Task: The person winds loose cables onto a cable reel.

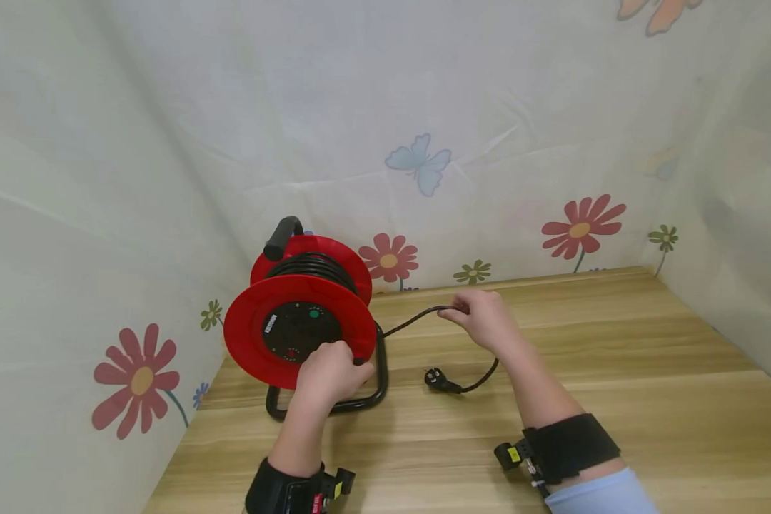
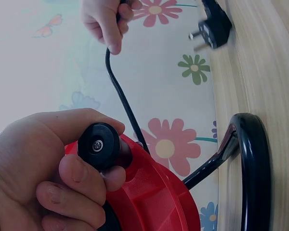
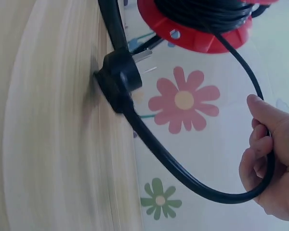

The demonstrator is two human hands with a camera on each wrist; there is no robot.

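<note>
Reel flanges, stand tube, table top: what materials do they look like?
Reel flanges: likely moulded plastic, glossy red, even colour with soft highlights. Stand tube: probably painted or coated metal, black, smooth bend, semi-gloss in the left wrist view. Table top: wood or wood-look laminate, pale grain streaks, matte; which one is unclear.

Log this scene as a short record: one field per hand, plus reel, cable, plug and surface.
left hand: grips the black crank knob on the reel's front disc
right hand: holds the black cable in a loop
reel: red, upright on a black frame
plug: lying on the table
table: light wood
</note>
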